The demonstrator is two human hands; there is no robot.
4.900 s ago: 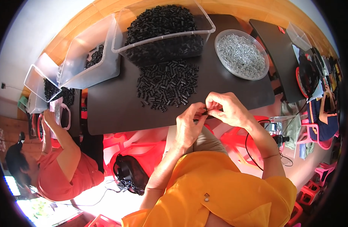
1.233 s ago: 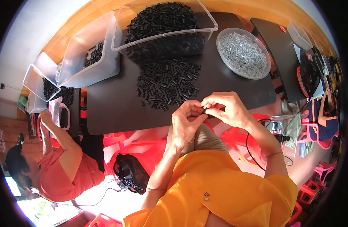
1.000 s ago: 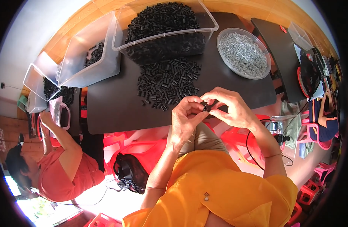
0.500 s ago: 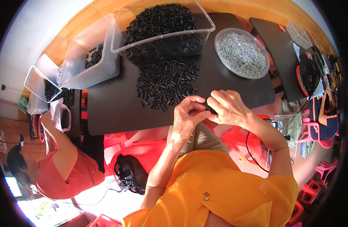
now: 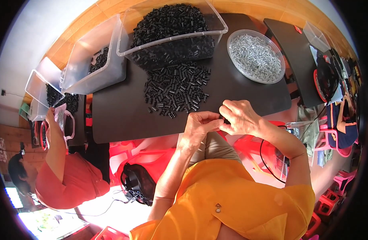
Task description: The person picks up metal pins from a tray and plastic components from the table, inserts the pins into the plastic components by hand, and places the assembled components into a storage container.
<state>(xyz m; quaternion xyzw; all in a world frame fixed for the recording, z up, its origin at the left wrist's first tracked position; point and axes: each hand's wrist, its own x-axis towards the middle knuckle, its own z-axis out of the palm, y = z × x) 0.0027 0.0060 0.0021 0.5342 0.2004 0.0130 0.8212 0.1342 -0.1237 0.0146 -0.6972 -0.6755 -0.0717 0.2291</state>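
Both my hands meet over the near edge of the dark table. A small black plastic piece (image 5: 224,120) shows between them, mostly hidden by the fingers. My left hand (image 5: 200,127) pinches at it with thumb and forefinger. From the other side my right hand (image 5: 240,117) closes round it, fingers curled. Just beyond them lies a loose pile of short black plastic tubes (image 5: 178,88). Behind the pile stands a large clear bin (image 5: 172,37) heaped with the same black parts. To the right a round clear tub (image 5: 283,66) holds many small shiny silver pieces.
Another clear bin (image 5: 82,82) with some black parts stands left of the large one. At far left a person in a red shirt (image 5: 70,184) reaches toward a pink-handled basket (image 5: 73,124). Red plastic stools (image 5: 256,154) and a black bag (image 5: 136,182) are below the table.
My hands have come slightly lower and closer together, with the right fingers more curled round the black piece. The person at left has raised an arm toward the small bin.
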